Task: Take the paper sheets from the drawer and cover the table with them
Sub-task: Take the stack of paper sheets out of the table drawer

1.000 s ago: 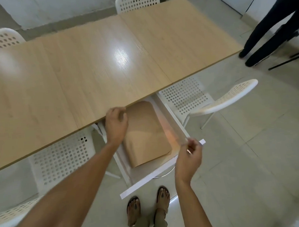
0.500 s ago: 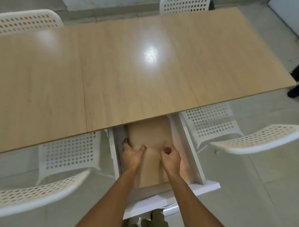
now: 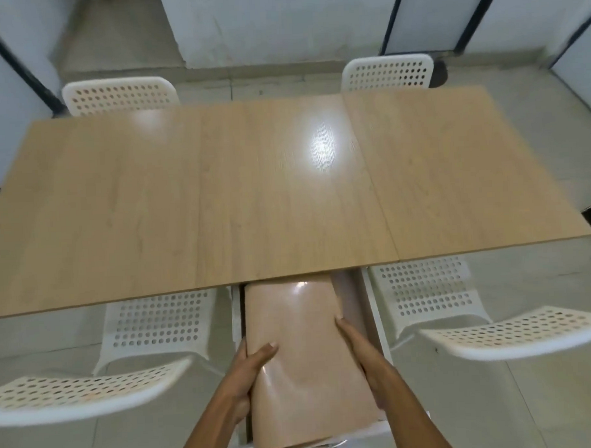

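Clasping the paper sheets (image 3: 303, 352) over the open drawer (image 3: 367, 308), left hand (image 3: 249, 368) and right hand (image 3: 360, 349), each grip closed on an edge

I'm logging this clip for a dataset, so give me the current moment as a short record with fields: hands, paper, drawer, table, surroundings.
left hand: grips the left edge of the paper sheets, thumb on top
right hand: pressed along the right edge of the sheets
paper sheets: tan, glossy stack held between both hands, far end under the table edge
drawer: white, pulled open below the near table edge
table: light wood top, no paper on it yet
chairs: white perforated, two near, two at the far side
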